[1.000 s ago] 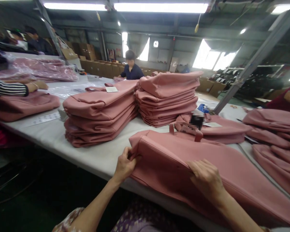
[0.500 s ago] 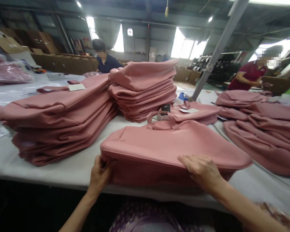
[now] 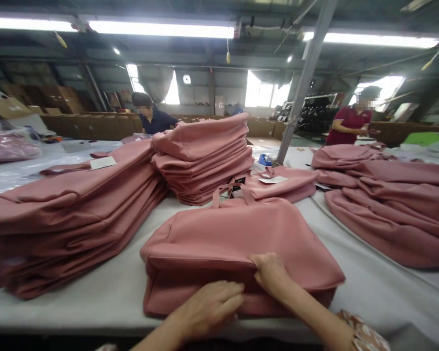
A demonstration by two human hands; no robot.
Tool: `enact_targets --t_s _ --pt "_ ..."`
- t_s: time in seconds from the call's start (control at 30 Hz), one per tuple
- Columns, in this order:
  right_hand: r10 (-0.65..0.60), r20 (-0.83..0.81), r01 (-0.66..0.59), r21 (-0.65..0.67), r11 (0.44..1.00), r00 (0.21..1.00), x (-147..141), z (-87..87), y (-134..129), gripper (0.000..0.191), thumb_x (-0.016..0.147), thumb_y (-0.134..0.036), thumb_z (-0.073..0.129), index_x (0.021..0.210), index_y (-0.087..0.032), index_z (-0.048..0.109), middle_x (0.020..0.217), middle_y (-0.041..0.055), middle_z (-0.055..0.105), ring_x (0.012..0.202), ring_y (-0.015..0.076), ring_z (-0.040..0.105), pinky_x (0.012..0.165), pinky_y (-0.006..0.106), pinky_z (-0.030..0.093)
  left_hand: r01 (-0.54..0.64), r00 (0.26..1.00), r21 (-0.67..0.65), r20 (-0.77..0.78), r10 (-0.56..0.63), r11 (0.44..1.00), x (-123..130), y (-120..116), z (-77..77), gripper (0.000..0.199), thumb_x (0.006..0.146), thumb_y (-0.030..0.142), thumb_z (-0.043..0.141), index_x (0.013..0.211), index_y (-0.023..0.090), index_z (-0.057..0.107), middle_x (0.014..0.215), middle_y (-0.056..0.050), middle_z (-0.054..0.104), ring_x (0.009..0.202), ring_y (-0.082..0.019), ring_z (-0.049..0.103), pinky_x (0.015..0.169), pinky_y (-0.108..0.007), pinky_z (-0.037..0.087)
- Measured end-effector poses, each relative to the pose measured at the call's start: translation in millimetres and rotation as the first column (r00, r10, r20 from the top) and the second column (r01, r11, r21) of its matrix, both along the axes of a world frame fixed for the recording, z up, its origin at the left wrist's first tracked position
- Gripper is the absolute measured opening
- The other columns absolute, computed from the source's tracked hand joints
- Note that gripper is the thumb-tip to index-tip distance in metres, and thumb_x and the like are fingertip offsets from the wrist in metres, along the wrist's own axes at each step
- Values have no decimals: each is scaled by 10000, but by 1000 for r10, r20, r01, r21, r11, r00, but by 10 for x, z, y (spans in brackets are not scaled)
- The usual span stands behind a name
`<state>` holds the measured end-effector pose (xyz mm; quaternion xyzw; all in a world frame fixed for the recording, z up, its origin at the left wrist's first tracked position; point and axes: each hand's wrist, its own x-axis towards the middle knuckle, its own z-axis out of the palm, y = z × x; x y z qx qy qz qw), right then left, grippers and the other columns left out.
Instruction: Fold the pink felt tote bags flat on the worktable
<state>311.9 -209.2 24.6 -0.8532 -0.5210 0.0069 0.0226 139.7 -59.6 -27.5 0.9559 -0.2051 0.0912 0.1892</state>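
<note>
- Left hand (image 3: 214, 304): fingers extended, unclasped, at pink tote bag (image 3: 212, 231); contact unclear.
- Bag: on near side of pale cloth-covered table (image 3: 113, 292), handles (image 3: 215, 198) away; looks light, soft, slightly slick; best held by seamed edge.
- Right hand (image 3: 272, 273): fingers curled, gripping that edge.
- Stacked totes (image 3: 66, 209) left, heaped totes (image 3: 391, 219) right.
- Beyond: cardboard boxes (image 3: 102, 126), slanting metal post (image 3: 302, 87).

Near bag (image 3: 219, 226) lies on table (image 3: 373, 278), centre; left stack (image 3: 80, 209) to its left; middle stack (image 3: 205, 161) and far bag (image 3: 289, 186) behind it; bag pile (image 3: 391, 209) to its right.
</note>
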Motion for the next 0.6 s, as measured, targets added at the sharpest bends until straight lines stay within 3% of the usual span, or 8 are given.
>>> enact_targets --t_s 0.1,0.2,0.27,0.33,0.4,0.5,0.6 --pt "53 -3 -53 -65 996 999 127 191 -224 311 733 -153 661 1035 -224 654 943 58 735 922 250 675 801 338 485 136 959 -116 -232 -160 984 426 19 -12 531 957 370 419 1467 244 342 1476 -71 429 1291 -243 490 1054 -318 426" --pt "90 37 -83 -148 985 995 391 325 -653 765 524 -364 879 1209 -183 589 1316 184 563 1243 389 473 1059 549 295 120 926 -165 -336 -170 979 552 84 -151 590 937 441 467 1478 287 292 1508 -35 364 1337 -267 429 1101 -330 367" --pt "131 140 -104 -188 977 981 571 366 -949 891 492 -306 898 1294 -186 531 1455 227 394 1338 425 335 1089 628 167 101 916 -153 -372 -152 983 538 106 -211 585 941 467 452 1477 315 271 1522 -20 332 1375 -285 365 1138 -372 307" --pt "202 280 -160 -168 973 939 711 390 -1153 639 689 -219 786 1279 -204 540 1432 207 433 1326 372 373 1082 621 183 121 899 -125 -407 -162 985 509 106 -217 576 948 490 425 1477 342 249 1543 -4 287 1405 -298 304 1157 -409 262" --pt "282 374 -248 -139 959 883 805 423 -1239 291 879 -136 567 1163 -189 606 1258 159 598 1199 277 514 1064 532 278 159 874 -105 -448 -190 982 485 90 -208 551 962 490 387 1476 361 239 1556 6 259 1409 -297 296 1155 -412 264" --pt "386 414 -345 -171 923 825 867 456 -1264 283 958 -90 378 946 -159 652 919 87 697 911 183 621 999 415 382 192 854 -113 -470 -223 975 443 63 -258 531 976 460 364 1480 384 214 1559 19 270 1394 -277 336 1140 -384 295" --pt "371 455 -390 -55 919 809 860 299 -1364 277 960 -97 386 958 -163 655 932 75 711 922 174 635 1021 410 389 202 863 -117 -448 -233 972 389 60 -383 559 978 432 384 1490 374 167 1525 14 351 1375 -252 373 1147 -358 285"
